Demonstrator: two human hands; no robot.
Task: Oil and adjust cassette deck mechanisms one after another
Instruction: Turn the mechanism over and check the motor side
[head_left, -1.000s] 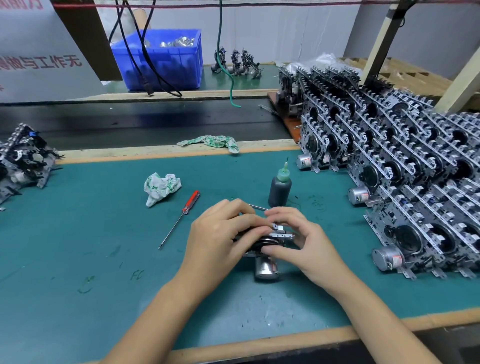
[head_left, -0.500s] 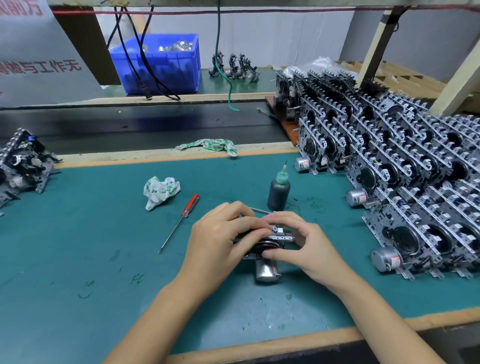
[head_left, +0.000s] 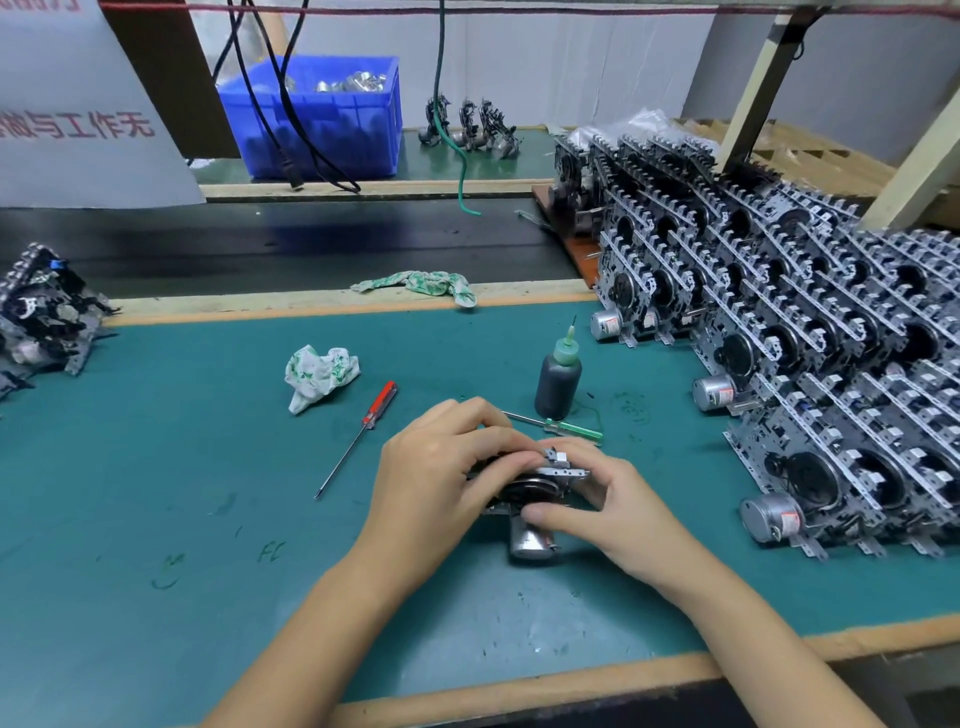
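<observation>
Head view: you are looking down at a green mat (head_left: 156, 467) with one cassette deck mechanism (head_left: 540, 486) held between both your hands, near the front middle of the bench.
Left hand: your left hand (head_left: 441, 483) curls over the mechanism's left and top side, fingers wrapped onto the metal frame, holding it.
Right hand: your right hand (head_left: 602, 499) grips the right side, thumb pressed on the near face just above the motor can (head_left: 530, 540), fingers curled behind the frame.
Mechanism's lie: its long axis runs roughly left to right between your palms; the motor end points toward you.
Key relation: the oil bottle (head_left: 558, 379) stands upright just beyond the mechanism, a little to the right, so your right hand is the nearer one to it. The green-handled screwdriver (head_left: 566, 427) lies between bottle and mechanism, also closest to your right hand.
Other tool: the red-handled screwdriver (head_left: 371, 421) lies to the left, nearer your left hand, tip pointing toward you.
Supply: the stack of mechanisms (head_left: 805, 338) fills the right side of the bench; a smaller pile of mechanisms (head_left: 41, 306) sits at the far left.
Judgement: you seem to be adjusting by hand; whichever tool comes next, your left hand will probably have to hold the frame steady alone.
</observation>
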